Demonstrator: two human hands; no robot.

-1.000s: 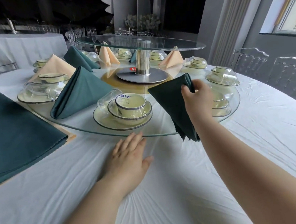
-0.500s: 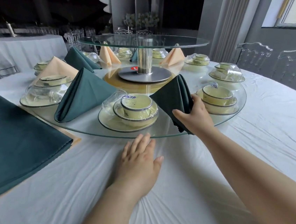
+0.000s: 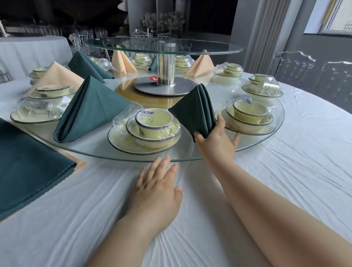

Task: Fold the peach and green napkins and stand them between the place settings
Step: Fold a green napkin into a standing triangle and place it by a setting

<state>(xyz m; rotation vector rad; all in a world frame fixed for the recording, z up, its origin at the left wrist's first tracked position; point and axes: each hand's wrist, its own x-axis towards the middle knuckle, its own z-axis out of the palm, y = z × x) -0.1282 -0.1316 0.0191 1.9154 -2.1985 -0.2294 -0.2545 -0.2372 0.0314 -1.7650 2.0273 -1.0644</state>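
Head view: the folded green napkin (image 3: pixel 194 111) is gripped at its near base by the right hand (image 3: pixel 215 142), long axis upright, between the left place setting (image 3: pixel 146 132) and the right place setting (image 3: pixel 249 114) on the glass turntable (image 3: pixel 99 154). The left hand (image 3: pixel 157 191) is laid flat, fingers straight, on the white tablecloth (image 3: pixel 284 176), just short of the rim. Clear chairs (image 3: pixel 294 66) are noted beyond.

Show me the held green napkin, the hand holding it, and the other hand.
held green napkin (image 3: pixel 192 111), head view, front face.
right hand (image 3: pixel 215 144), head view, its back.
left hand (image 3: pixel 157 194), head view, its back.
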